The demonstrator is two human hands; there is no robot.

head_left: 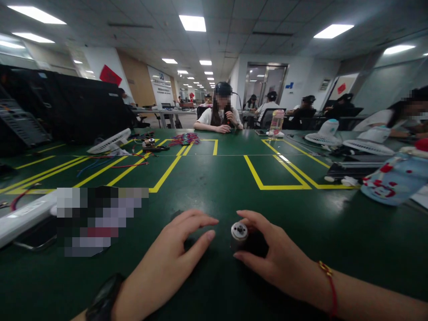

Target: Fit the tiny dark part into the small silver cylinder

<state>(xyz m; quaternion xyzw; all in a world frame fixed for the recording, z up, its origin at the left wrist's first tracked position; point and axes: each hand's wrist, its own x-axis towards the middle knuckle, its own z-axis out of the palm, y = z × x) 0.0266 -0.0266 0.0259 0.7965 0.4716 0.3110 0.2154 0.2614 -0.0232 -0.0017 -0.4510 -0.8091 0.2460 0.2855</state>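
A green table point(214, 196) spreads out. Toward seven o'clock, the left hand point(172, 245) has thumb and forefinger parted, empty. The right hand point(279, 249) curves half-open around an upright metal cylinder point(238, 238) at its nine o'clock, contact unclear.

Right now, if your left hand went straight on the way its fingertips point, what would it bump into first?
Probably the small metal cylinder, across a gap from the left hand, with the right hand curved around its other side. One view leaves depth unsure.
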